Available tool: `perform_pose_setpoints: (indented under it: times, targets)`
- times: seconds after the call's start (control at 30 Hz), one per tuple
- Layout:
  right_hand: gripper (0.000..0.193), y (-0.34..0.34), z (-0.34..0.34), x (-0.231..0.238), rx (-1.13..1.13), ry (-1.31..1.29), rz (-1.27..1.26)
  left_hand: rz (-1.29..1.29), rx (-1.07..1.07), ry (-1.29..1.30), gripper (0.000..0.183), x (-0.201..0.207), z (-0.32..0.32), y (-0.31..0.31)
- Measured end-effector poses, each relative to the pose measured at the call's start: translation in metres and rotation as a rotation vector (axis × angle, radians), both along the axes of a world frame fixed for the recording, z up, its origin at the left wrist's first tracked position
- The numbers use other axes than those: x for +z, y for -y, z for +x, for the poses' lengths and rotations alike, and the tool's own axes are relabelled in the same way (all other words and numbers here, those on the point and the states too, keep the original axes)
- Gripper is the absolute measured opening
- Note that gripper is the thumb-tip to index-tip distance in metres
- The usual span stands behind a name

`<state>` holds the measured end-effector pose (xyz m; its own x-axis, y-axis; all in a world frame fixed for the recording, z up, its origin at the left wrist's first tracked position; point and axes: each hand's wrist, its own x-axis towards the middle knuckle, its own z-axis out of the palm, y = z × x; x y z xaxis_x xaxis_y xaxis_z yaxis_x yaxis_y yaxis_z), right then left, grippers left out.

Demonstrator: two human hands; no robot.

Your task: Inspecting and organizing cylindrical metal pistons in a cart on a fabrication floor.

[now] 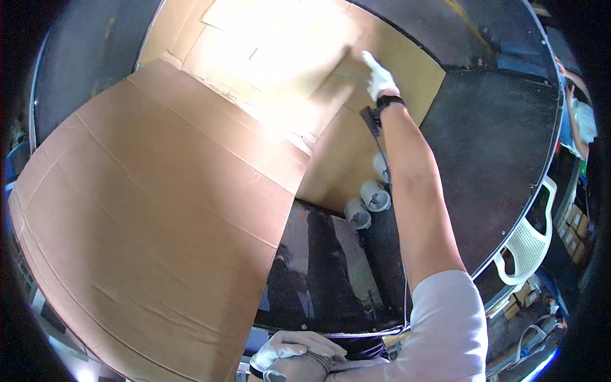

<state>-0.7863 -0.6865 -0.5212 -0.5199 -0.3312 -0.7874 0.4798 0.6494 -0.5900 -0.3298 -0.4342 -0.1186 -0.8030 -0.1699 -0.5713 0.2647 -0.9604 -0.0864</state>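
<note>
Cardboard spread out, right hand at the far end

Nearest my camera, the gloved left hand [302,344] lay at the lower edge, fingers gently curved; I couldn't tell whether it had hold of anything. Ahead and to the left, a large cardboard sheet [159,197] lay opened out, creased, across the dark table [496,153], running on to panels under a bright glare. I judged the work partway: the cardboard was already unfolded and broadly flat, while a nearer stretch of tabletop was uncovered. Nothing I saw was fastened or packed, and what remained to be done I couldn't say.

Farther in, three pale cup-like cylinders [375,196] sat clustered beside my right forearm, near the cardboard's edge. Their insides were too small and dim for me to read any contents.

Beyond them, the gloved right hand [380,77] was loosely open over the far cardboard, holding nothing visible; contact was unclear. Past the table's right edge I had a white chair [529,245] and stacked brown cartons [576,223], their contents hidden.
</note>
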Motion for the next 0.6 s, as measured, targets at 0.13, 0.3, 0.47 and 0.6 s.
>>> perform_pose_setpoints:
  times: [0.13,0.3,0.47,0.6]
  targets:
    - [0.064,0.041,0.107,0.045,0.374,0.166,-0.371,0.013,0.015,0.031,0.052,0.007,0.002,-0.001]
    - [0.056,0.061,0.210,0.121,0.558,-0.095,-0.569,0.050,0.118,-0.002,0.053,0.017,-0.016,-0.012]
    - [0.046,-0.074,0.211,0.290,0.361,1.160,-0.941,0.328,0.185,0.389,0.043,0.060,-0.057,0.036]
    - [0.044,-0.115,0.158,0.471,1.662,0.355,-0.852,-0.290,-0.117,0.543,0.027,0.057,-0.070,0.044]
